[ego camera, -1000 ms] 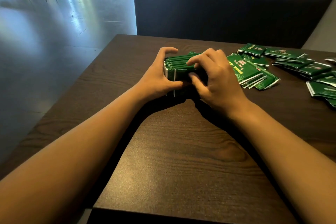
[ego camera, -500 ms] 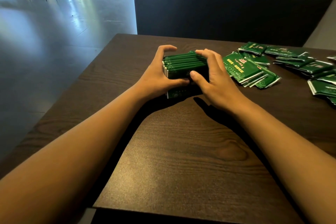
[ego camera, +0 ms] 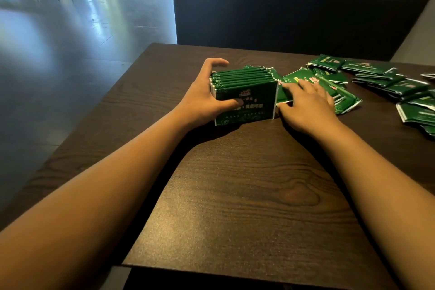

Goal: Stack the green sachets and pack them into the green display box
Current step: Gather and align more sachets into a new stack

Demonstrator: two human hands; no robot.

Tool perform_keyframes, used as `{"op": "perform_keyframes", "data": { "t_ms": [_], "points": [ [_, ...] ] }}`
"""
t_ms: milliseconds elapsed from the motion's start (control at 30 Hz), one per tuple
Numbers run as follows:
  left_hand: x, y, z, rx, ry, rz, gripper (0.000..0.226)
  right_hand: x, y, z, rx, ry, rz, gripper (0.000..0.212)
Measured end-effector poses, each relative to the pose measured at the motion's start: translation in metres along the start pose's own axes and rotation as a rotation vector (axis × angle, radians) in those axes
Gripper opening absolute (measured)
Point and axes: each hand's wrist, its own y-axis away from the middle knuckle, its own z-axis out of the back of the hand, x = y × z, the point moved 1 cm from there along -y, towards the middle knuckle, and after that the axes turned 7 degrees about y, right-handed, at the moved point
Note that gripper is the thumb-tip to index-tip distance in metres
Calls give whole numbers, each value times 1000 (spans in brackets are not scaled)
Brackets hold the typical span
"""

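A stack of green sachets (ego camera: 246,92) stands on edge on the dark wooden table (ego camera: 235,195). My left hand (ego camera: 202,99) grips it from the left, with the thumb across the front sachet and the fingers curled over the back. My right hand (ego camera: 310,106) lies just to the right of the stack. Its fingers are stretched out flat on a small pile of green sachets (ego camera: 346,101), and its thumb is at the pile's near edge.
Several more green sachets (ego camera: 388,82) lie loose at the table's far right. A dark bench back (ego camera: 282,7) rises behind the table. The table's left edge drops to a shiny grey floor (ego camera: 58,54).
My right hand has let go of the stack's right side and moved right onto the flat pile. The stack's printed front now shows. My left hand keeps its hold.
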Motion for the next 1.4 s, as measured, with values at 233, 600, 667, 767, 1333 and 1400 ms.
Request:
{"op": "perform_keyframes", "data": {
  "t_ms": [233,600,667,767,1333,1400],
  "points": [
    [-2,1,-1,-10,1,-9,77,6,4,8,-71,117,-5,53],
    [-4,2,-1,-9,-3,-17,76,-1,0,14,-77,164,-99,59],
    [-4,2,-1,-10,1,-15,76,-1,0,15,-100,148,-114,70],
    [-4,1,0,-13,2,-14,76,-2,1,15,-118,94,-114,86],
    [1,0,2,-98,-35,-36,73,-19,-5,16,-115,26,-167,99],
    [1,0,1,-89,-32,-35,73,-21,-5,15,-132,49,-155,98]
  ]
}}
